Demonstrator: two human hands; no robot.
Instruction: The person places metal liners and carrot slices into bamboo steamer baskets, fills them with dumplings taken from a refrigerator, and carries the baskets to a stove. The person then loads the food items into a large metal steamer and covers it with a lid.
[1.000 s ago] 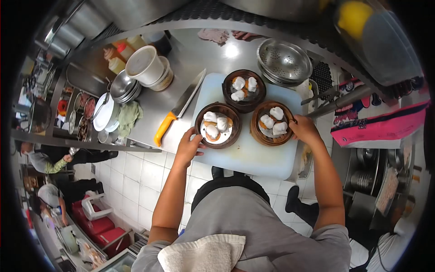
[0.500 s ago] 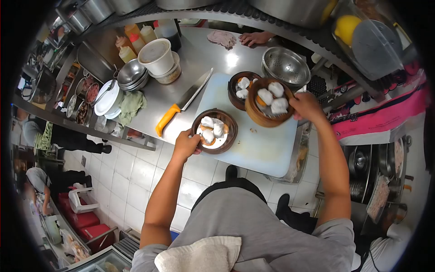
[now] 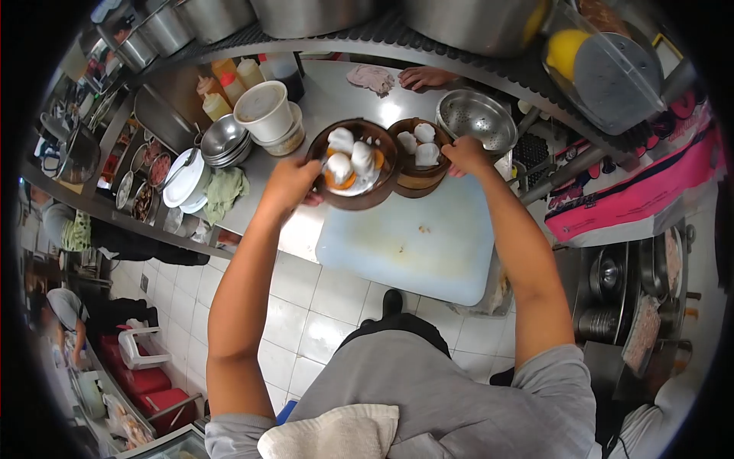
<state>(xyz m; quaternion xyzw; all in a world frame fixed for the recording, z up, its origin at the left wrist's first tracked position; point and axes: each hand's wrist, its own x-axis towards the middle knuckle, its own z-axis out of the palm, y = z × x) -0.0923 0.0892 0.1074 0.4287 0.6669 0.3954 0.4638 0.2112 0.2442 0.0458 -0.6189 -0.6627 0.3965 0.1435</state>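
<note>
Gripping the left basket (image 3: 353, 203) by its left side, the left hand (image 3: 293, 183) had its fingers clamped on rim and wall; the basket looked raised over the far left edge of the cutting board (image 3: 405, 252). The right hand (image 3: 465, 155) had its fingers clamped on the right side of the right basket (image 3: 420, 183), just beside it at the far end of the board. Both walls looked stiff and probably light, with little slip, while the white pieces (image 3: 340, 139) inside looked soft, easily dented and apt to slide if tilted. Opposite sides of the wall, clear of the food, seemed the best hold.

Half a second earlier, the left basket sat on the near left part of the board, and the right basket was tilted and farther right. Now the right one stood more upright, seemingly stacked on the third basket, no longer separately visible.
</note>
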